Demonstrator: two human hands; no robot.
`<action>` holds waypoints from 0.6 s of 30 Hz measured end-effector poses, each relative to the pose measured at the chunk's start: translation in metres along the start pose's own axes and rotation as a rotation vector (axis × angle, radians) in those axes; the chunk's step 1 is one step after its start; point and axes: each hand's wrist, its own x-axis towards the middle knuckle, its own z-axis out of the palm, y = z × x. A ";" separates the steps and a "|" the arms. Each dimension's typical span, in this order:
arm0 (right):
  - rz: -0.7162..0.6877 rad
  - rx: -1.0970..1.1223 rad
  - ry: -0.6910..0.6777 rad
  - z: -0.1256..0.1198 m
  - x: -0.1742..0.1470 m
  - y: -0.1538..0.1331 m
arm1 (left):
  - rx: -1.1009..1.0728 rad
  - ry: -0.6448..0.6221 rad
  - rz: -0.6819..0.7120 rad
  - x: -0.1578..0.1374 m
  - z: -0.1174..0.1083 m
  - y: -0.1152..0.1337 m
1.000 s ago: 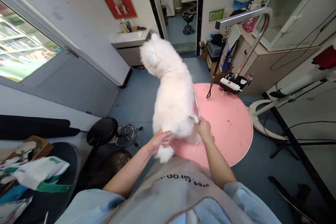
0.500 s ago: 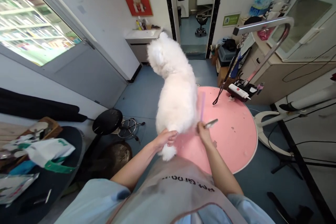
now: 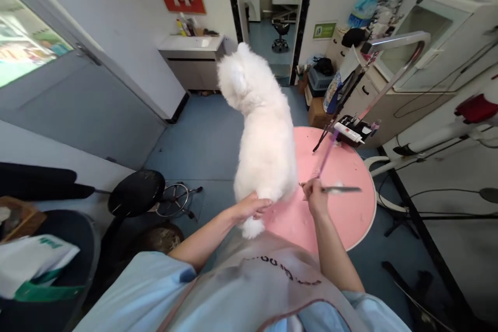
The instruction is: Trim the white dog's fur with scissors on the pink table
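Note:
A fluffy white dog (image 3: 266,145) stands on the pink round grooming table (image 3: 350,218), its back toward me and its head turned to the left. My left hand (image 3: 252,206) is closed around the base of the dog's tail (image 3: 252,228), whose tuft pokes out below my fingers. Just right of the dog's hindquarters, my right hand (image 3: 316,196) grips a purple comb (image 3: 327,154) pointing up and away. In that same hand are metal scissors (image 3: 344,189), their blades pointing right. Neither tool touches the dog.
A metal grooming arm (image 3: 392,78) with a hanging black strap rises at the table's far right. A black tool holder (image 3: 356,129) with a white tube is fixed to it. Left stand a black stool (image 3: 136,192) and a dark side table (image 3: 83,233) bearing a white-green bag.
My right hand has moved slightly right, away from the dog, with the comb and scissors. My left hand keeps hold of the tail. The camera view has turned right.

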 end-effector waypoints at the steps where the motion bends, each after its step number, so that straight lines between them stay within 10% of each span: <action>1: 0.043 -0.012 0.025 0.005 -0.007 0.001 | 0.004 -0.039 -0.007 0.001 -0.004 0.000; 6: 0.112 0.095 0.023 0.034 -0.067 0.008 | 0.047 -0.205 -0.017 0.005 -0.024 -0.005; 13: -0.071 0.181 0.443 0.048 -0.100 0.009 | 0.187 -0.396 -0.001 0.012 -0.038 -0.006; 18: 0.027 0.136 0.332 0.067 -0.105 0.029 | 0.219 -0.481 -0.081 0.014 -0.046 0.006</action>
